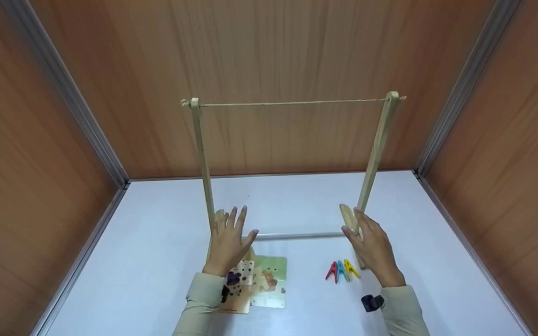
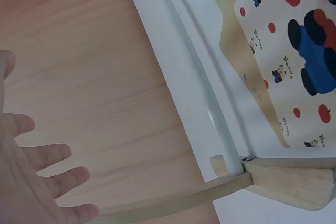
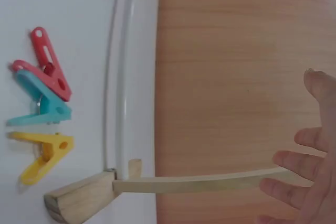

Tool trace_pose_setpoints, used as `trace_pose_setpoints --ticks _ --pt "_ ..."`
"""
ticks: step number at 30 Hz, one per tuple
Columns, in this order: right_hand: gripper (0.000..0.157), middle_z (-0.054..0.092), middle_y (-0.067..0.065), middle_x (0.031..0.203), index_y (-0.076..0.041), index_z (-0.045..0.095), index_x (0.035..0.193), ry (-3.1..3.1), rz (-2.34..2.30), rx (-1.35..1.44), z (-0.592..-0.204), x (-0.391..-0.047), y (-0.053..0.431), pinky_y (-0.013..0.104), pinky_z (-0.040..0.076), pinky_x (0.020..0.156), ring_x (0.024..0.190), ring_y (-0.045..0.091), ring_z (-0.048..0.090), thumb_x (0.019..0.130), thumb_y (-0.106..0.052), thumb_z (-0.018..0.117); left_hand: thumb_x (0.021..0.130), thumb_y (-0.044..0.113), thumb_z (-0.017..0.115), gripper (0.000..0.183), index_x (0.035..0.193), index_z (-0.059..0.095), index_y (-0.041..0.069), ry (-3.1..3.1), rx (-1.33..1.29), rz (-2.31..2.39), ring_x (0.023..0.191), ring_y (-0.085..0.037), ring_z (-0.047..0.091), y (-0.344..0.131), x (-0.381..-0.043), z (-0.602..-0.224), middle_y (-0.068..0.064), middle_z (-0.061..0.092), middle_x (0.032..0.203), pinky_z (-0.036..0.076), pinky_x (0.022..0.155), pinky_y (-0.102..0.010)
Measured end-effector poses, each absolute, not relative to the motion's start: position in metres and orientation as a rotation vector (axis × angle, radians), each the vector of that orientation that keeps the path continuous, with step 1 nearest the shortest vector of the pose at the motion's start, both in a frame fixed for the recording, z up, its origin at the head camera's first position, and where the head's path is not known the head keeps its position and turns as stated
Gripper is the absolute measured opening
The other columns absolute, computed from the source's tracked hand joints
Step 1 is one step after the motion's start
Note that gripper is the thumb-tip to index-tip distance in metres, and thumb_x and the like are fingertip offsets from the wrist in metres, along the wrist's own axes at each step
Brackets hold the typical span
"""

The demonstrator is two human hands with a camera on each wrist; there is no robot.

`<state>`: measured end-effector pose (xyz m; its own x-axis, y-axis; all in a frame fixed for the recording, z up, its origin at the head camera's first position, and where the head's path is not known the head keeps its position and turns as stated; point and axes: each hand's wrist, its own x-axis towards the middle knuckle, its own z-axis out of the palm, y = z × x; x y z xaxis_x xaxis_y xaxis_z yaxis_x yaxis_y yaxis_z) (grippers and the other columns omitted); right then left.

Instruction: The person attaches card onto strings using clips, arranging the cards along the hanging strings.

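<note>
A wooden stand with two posts [image 1: 375,154] carries a string [image 1: 292,102] between its tops and a white crossbar [image 1: 301,236] low down. My left hand [image 1: 226,245], fingers spread, is beside the left post; whether it touches is unclear. Fingers apart and holding nothing, my right hand [image 1: 375,245] is by the right post. Under the left forearm lie a panda-print card [image 1: 240,298], partly hidden, and a green bear-print card [image 1: 273,289]. A red clothespin [image 3: 52,72], a blue clothespin [image 3: 44,100] and a yellow clothespin [image 3: 46,156] lie left of the right hand.
The white tabletop [image 1: 157,261] runs back to a wood-grain panel [image 1: 287,51]. Wood-grain side panels [image 1: 31,154] with grey metal edging [image 1: 73,98] enclose it left and right. A small black device [image 1: 372,303] is at the right wrist.
</note>
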<state>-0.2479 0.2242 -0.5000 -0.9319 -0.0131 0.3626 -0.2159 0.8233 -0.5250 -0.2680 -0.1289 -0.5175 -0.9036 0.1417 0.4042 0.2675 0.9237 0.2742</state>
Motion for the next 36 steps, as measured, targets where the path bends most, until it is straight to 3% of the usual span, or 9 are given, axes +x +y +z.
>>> trace_pose_setpoints --ticks 7,11,19,28,36 --pt "0.065 0.049 0.019 0.14 -0.01 0.043 0.144 -2.711 1.061 0.048 -0.512 -0.243 0.237 0.058 0.045 0.096 0.125 0.039 0.049 0.093 -0.049 0.056 0.092 0.04 0.062 0.066 0.145 0.039 0.007 -2.723 -0.317 -0.625 0.127 -0.039 0.047 -0.14 -0.267 -0.527 -0.02 0.05 0.14 0.036 0.106 -0.056" --pt "0.058 0.058 0.016 0.129 -0.007 0.05 0.138 -2.711 1.143 0.008 -0.524 -0.242 0.243 0.054 0.048 0.092 0.116 0.035 0.055 0.093 -0.042 0.06 0.091 0.032 0.066 0.061 0.141 0.044 0.005 -2.736 -0.313 -0.71 0.122 -0.036 0.054 -0.145 -0.268 -0.532 -0.019 0.056 0.132 0.041 0.103 -0.05" --pt "0.042 0.066 0.01 0.102 -0.002 0.064 0.118 -2.757 1.177 -0.075 -0.552 -0.236 0.252 0.032 0.052 0.077 0.091 0.021 0.062 0.086 -0.028 0.072 0.092 0.025 0.065 0.05 0.136 0.051 0.006 -2.939 -0.237 -1.054 0.127 -0.034 0.051 -0.158 -0.266 -0.543 -0.018 0.057 0.133 0.041 0.105 -0.05" --pt "0.045 0.066 0.007 0.098 -0.001 0.065 0.115 -2.874 1.305 -0.21 -0.574 -0.229 0.257 0.034 0.053 0.075 0.09 0.02 0.062 0.084 -0.031 0.074 0.093 0.018 0.063 0.04 0.129 0.057 0.002 -3.019 -0.219 -1.226 0.124 -0.036 0.053 -0.172 -0.265 -0.555 -0.017 0.059 0.13 0.042 0.103 -0.052" --pt "0.041 0.066 0.006 0.091 0.003 0.067 0.107 -2.846 1.319 -0.238 -0.585 -0.224 0.257 0.029 0.051 0.072 0.084 0.017 0.061 0.081 -0.027 0.077 0.09 0.012 0.064 0.031 0.119 0.063 0.0 -3.056 -0.24 -1.234 0.106 -0.034 0.062 -0.18 -0.265 -0.559 -0.02 0.063 0.118 0.051 0.09 -0.049"
